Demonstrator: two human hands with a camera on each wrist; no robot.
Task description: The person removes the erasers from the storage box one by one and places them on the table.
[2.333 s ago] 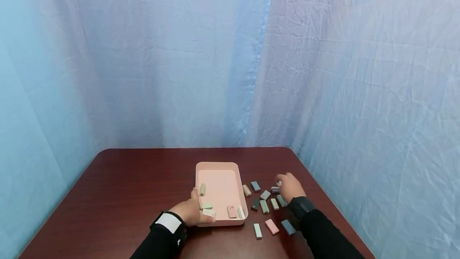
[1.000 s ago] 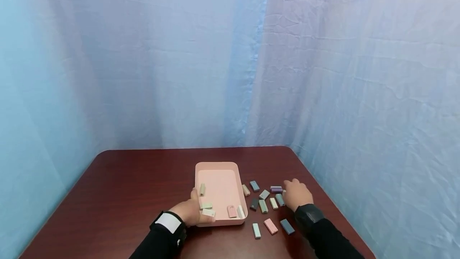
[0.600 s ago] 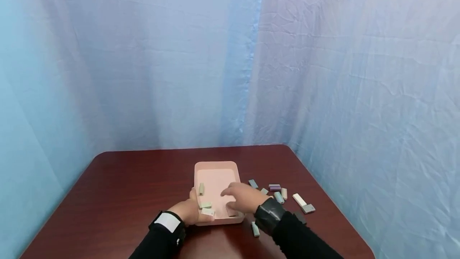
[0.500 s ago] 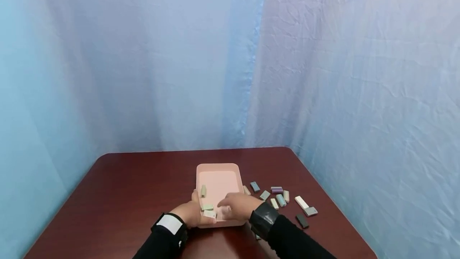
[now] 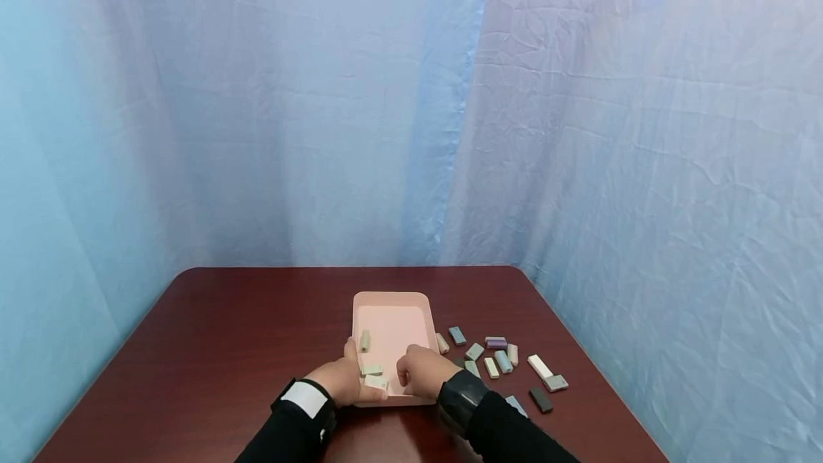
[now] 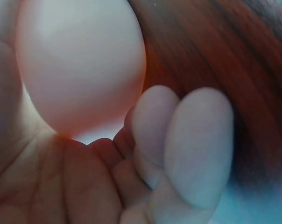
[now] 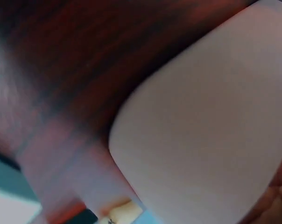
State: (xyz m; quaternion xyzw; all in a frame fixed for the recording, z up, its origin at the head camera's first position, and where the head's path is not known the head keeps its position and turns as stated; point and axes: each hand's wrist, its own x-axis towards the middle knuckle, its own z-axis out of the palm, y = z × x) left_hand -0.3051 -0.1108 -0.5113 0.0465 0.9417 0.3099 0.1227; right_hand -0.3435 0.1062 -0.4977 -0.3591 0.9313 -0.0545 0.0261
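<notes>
A pale pink tray lies on the table, and my left hand grips its near left corner, thumb along the left rim. Curled fingers of that hand fill the middle of the left wrist view beside the tray's smooth wall. Inside the tray on the left are a light green block, another pale green block and a white block. My right hand reaches over the near right corner with bent fingers pointing down. I cannot tell whether it pinches a block, since it hides that corner.
Small blocks lie scattered right of the tray: a blue one, a purple one, a white one, a dark one and several others. Blue cloth hangs behind the dark wooden table.
My right hand has moved left from the scattered blocks to the tray. Its fingers, spread over the tray earlier, now bend down at the near right corner. The left hand keeps its place.
</notes>
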